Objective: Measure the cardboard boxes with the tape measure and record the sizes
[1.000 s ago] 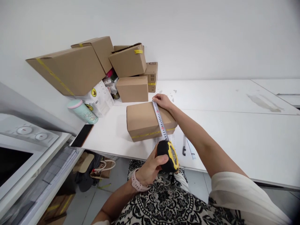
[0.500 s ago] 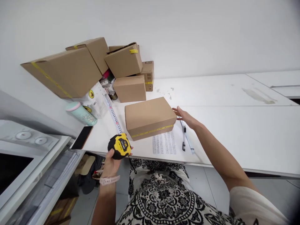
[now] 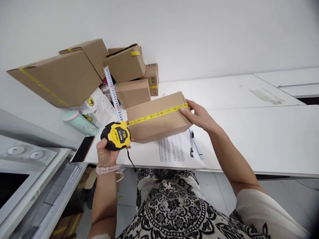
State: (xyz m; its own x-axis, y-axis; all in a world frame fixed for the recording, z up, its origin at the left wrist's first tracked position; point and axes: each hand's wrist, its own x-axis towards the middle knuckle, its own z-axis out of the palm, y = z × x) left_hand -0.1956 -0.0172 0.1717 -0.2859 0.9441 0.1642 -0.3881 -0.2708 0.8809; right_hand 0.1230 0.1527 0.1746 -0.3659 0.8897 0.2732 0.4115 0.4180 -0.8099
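Note:
My left hand [image 3: 107, 152] is wrapped round a yellow and black tape measure [image 3: 117, 135]. Its white blade sticks out, pointing away toward the stacked boxes. In front of me a cardboard box [image 3: 159, 126] is tilted, its face with a strip of yellow printed tape turned up toward me. My right hand [image 3: 199, 114] grips the box's right end, thumb on the taped face and fingers behind. Left fingertips lie close to the box's left end; whether they press on it I cannot tell. Under the box's near side lies a printed sheet [image 3: 171, 149].
Several cardboard boxes [image 3: 64, 78] are stacked at the back left. A mint tumbler [image 3: 81, 122] and a black phone-like slab [image 3: 83, 149] lie at the table's left. A pen [image 3: 192, 144] rests beside the sheet. A white appliance [image 3: 27, 152] stands at far left.
My right hand has closed on the box's right end. The box has tipped, bringing its taped face upward. My left hand has risen with the tape measure, its blade now higher.

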